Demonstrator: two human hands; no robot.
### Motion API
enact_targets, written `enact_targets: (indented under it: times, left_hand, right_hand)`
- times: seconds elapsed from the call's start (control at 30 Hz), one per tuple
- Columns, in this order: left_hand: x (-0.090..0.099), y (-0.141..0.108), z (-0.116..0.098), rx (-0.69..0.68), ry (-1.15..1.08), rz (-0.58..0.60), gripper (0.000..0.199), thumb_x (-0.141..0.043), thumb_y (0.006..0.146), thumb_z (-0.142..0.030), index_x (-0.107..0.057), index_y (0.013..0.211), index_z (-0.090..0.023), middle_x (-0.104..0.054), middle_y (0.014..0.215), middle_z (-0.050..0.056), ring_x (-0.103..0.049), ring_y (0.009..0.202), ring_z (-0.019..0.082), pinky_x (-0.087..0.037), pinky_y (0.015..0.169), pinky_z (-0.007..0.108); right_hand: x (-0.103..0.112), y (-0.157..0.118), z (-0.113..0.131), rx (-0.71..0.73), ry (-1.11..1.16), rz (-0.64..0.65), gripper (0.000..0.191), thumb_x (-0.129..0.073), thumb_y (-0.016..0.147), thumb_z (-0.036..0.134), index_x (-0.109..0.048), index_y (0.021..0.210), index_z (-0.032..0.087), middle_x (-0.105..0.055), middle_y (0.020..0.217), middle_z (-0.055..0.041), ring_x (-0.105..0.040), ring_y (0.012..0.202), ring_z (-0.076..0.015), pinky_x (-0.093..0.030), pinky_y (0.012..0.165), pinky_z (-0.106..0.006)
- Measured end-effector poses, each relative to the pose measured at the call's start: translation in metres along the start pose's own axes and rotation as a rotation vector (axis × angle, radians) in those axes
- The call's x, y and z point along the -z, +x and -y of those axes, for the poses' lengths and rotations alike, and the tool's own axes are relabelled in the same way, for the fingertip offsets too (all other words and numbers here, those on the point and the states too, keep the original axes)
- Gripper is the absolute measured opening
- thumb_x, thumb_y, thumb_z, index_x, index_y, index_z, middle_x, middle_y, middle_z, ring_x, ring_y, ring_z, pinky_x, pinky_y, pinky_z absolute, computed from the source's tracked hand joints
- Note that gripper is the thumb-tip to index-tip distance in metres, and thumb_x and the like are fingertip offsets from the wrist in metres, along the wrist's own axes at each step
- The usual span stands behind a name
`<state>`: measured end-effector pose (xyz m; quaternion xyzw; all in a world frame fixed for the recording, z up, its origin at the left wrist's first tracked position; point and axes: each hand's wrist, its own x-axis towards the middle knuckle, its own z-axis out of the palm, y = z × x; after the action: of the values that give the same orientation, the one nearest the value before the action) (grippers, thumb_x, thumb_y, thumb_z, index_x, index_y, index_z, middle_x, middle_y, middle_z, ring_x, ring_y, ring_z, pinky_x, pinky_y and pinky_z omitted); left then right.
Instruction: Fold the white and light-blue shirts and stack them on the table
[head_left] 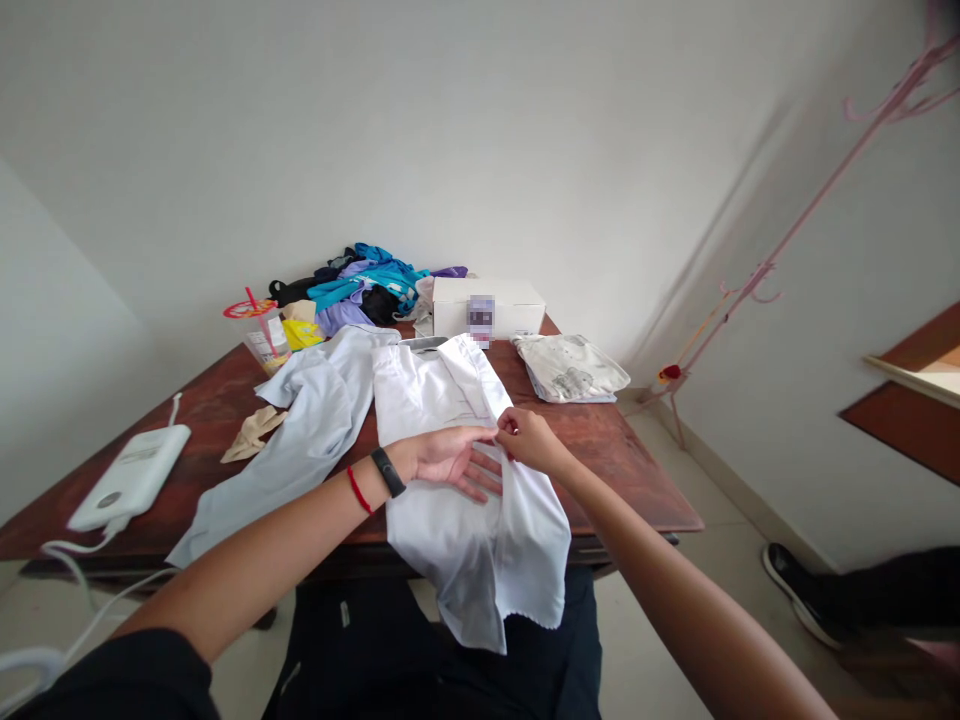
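A white shirt point(442, 510) lies lengthwise on the table, its collar end toward the wall and its lower end hanging over the front edge. My left hand point(457, 462) rests on it palm up, fingers spread, with the thumb reaching to my right hand point(529, 438). Bent fingers of the right hand pinch the shirt along its right side; the exact bit of cloth between them is hidden. Left of the white shirt, a pale blue-grey garment point(322, 410) is spread out, one end reaching the front edge.
Behind stand a white box point(491, 305) and a heap of clothes point(375, 285). A plastic cup point(262, 335) with a straw, beige cloth point(253, 432) and white power bank point(135, 475) with cable are left. Folded clothes point(571, 367) lie right, near a pink coat stand point(757, 275). Someone's shoe point(799, 590) shows.
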<state>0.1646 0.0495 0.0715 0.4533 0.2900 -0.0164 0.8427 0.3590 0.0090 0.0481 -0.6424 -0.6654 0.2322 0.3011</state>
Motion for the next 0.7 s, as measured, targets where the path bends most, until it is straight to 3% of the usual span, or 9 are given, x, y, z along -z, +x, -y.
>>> enact_targets:
  times: [0.17, 0.33, 0.43, 0.57, 0.7]
  left_hand:
    - [-0.045, 0.007, 0.065, 0.131, -0.002, 0.101, 0.040, -0.074, 0.087, -0.045, -0.068, 0.110, -0.014, -0.072, 0.107, 0.011, -0.069, 0.092, 0.023, -0.052, 0.094, 0.044]
    - [-0.085, 0.033, 0.129, 0.108, -0.202, -0.018, 0.029, -0.070, 0.087, -0.044, -0.067, 0.102, -0.019, -0.069, 0.094, 0.007, -0.067, 0.080, 0.021, -0.053, 0.088, 0.045]
    - [-0.105, 0.058, 0.153, 0.093, -0.244, -0.106, 0.023, -0.063, 0.087, -0.041, -0.064, 0.099, -0.021, -0.070, 0.099, 0.008, -0.068, 0.084, 0.023, -0.053, 0.090, 0.046]
    - [-0.115, 0.083, 0.170, 0.019, -0.188, -0.256, 0.028, -0.052, 0.086, -0.043, -0.056, 0.102, -0.021, -0.070, 0.101, 0.008, -0.068, 0.099, 0.026, -0.049, 0.099, 0.047]
    - [-0.101, 0.078, 0.182, -0.029, -0.029, -0.282, 0.036, -0.039, 0.089, -0.047, -0.052, 0.108, -0.020, -0.066, 0.108, 0.010, -0.064, 0.112, 0.027, -0.046, 0.106, 0.044]
  right_hand:
    - [-0.007, 0.001, 0.002, -0.005, 0.059, 0.144, 0.009, -0.058, 0.082, 0.015, -0.057, 0.075, 0.020, -0.061, 0.054, 0.0052, -0.058, 0.050, -0.0110, -0.040, 0.057, -0.021]
    - [-0.010, 0.000, 0.005, 0.061, -0.048, 0.216, 0.007, -0.061, 0.082, 0.016, -0.059, 0.077, 0.020, -0.063, 0.061, 0.0042, -0.061, 0.057, -0.0119, -0.039, 0.058, -0.022]
    - [-0.006, -0.004, 0.007, 0.038, -0.219, 0.239, 0.014, -0.072, 0.082, 0.031, -0.062, 0.080, 0.020, -0.069, 0.074, 0.0006, -0.063, 0.068, -0.0151, -0.037, 0.060, -0.024]
    - [0.001, -0.020, 0.002, -0.007, -0.366, 0.234, 0.030, -0.070, 0.086, 0.050, -0.063, 0.083, 0.021, -0.071, 0.083, -0.0022, -0.063, 0.075, -0.0189, -0.035, 0.063, -0.027]
    - [0.009, -0.042, -0.023, -0.006, -0.397, 0.045, 0.021, -0.065, 0.092, 0.040, -0.064, 0.091, 0.020, -0.070, 0.098, -0.0065, -0.064, 0.092, -0.0221, -0.042, 0.077, -0.029]
